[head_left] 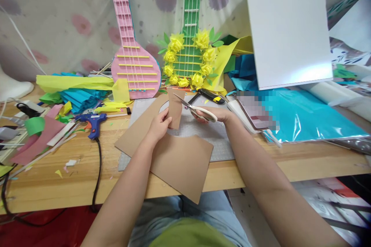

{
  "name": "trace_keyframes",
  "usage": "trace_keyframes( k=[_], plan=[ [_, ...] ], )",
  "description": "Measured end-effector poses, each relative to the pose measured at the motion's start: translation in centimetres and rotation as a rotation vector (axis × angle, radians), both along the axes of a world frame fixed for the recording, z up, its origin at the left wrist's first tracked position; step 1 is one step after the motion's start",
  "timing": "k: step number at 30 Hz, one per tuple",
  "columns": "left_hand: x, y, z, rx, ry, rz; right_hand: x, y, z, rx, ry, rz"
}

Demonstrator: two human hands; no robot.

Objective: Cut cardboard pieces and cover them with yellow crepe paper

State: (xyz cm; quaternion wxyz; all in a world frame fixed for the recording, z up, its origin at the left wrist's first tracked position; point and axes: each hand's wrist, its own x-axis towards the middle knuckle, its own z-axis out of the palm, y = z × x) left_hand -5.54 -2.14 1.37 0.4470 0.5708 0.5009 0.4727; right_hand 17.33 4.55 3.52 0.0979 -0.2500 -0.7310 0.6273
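My left hand [159, 125] pinches a small piece of brown cardboard [175, 108] by its left edge, holding it upright. In my right hand [213, 114] is a pair of scissors [204, 112] with white handles. Their blades are parted and point left, at the upper right edge of the small piece. Beneath my left hand lies a larger brown cardboard sheet [182, 158] with a curved cut-out, partly covered by my left forearm. It rests on a grey cutting mat [220, 150] and reaches over the table's front edge.
A pink paper guitar [136, 65] and a green one with yellow flowers [188, 56] lean at the back. A blue glue gun [92, 122] lies left, its cord hanging off the table. A black-handled cutter [213, 95], blue wrapped sheets [313, 115] and a white board [291, 38] are right.
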Motion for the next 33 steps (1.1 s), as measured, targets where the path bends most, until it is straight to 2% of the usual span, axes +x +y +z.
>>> trace_keyframes(
  k=[3,7,12,18,26,33],
  plan=[
    [0.1,-0.1,0.1,-0.028,0.008,0.022,-0.3,-0.2,0.2,0.037,-0.017,-0.001],
    [0.2,-0.3,0.6,-0.123,-0.050,0.028,-0.6,-0.4,0.1,0.009,-0.051,-0.070],
    [0.0,-0.3,0.8,-0.114,-0.137,-0.044,-0.8,-0.4,-0.1,-0.093,0.003,-0.035],
    [0.1,-0.3,0.7,-0.150,-0.141,-0.086,-1.0,-0.5,0.0,-0.048,-0.007,-0.060],
    [0.1,-0.6,1.2,-0.150,-0.167,-0.119,-1.1,-0.3,-0.4,-0.112,-0.002,-0.129],
    [0.0,-0.4,1.2,-0.155,-0.172,-0.124,-0.8,0.0,-0.5,-0.130,0.011,-0.133]
  ],
)
